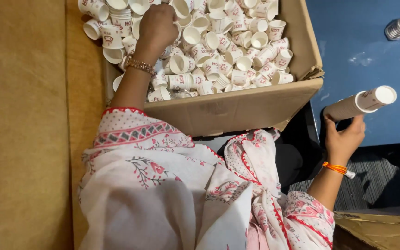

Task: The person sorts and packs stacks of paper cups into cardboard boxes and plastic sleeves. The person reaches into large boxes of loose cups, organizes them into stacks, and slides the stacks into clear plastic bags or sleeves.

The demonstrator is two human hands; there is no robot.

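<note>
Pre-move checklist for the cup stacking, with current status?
1. Left hand down among the loose white paper cups in the brown cardboard box: ok.
2. Left grip closed on one cup: cannot tell, fingers hidden.
3. Right hand holds the long nested stack of white paper cups: ok.
4. Stack's end faces away from the box: not ok for adding.
5. Stack clear of the blue tabletop: cannot tell.
</note>
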